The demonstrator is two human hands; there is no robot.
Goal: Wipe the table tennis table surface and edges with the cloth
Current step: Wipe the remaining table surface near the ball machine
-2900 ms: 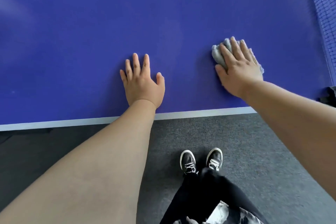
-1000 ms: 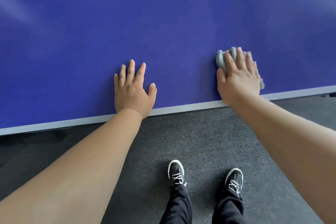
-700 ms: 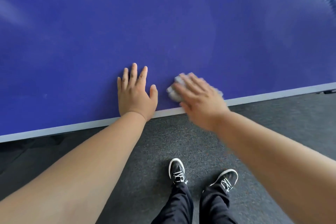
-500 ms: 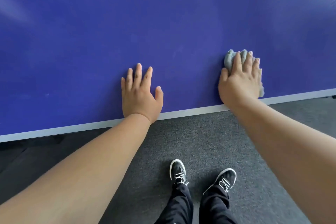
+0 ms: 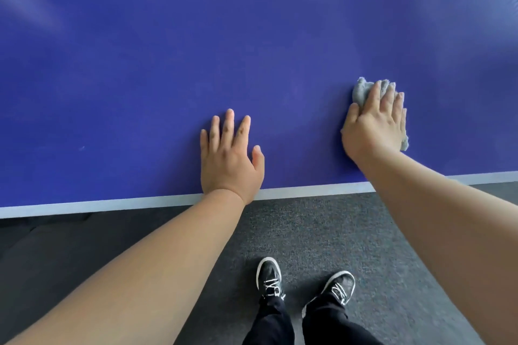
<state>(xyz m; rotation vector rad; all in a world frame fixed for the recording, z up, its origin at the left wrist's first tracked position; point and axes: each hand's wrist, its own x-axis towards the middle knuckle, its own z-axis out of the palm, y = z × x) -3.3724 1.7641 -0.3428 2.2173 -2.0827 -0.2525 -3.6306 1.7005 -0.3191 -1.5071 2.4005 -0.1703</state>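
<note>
Our right hand (image 5: 374, 126) has swept cloth (image 5: 361, 91) from beside left hand (image 5: 228, 157) back out right; hands now well apart. Right hand: fingers straight, close together, pressing flat on bunched grey cloth, which pokes out past fingertips and little-finger side. Cloth lies on blue table (image 5: 140, 64), near white edge stripe (image 5: 308, 192). Left hand unmoved: flat on table, fingers slightly apart, holding nothing. Our shoes (image 5: 269, 277) on grey carpet (image 5: 392, 232).

Games room: table tennis table (image 5: 252, 36), carpet (image 5: 322, 232)
</note>
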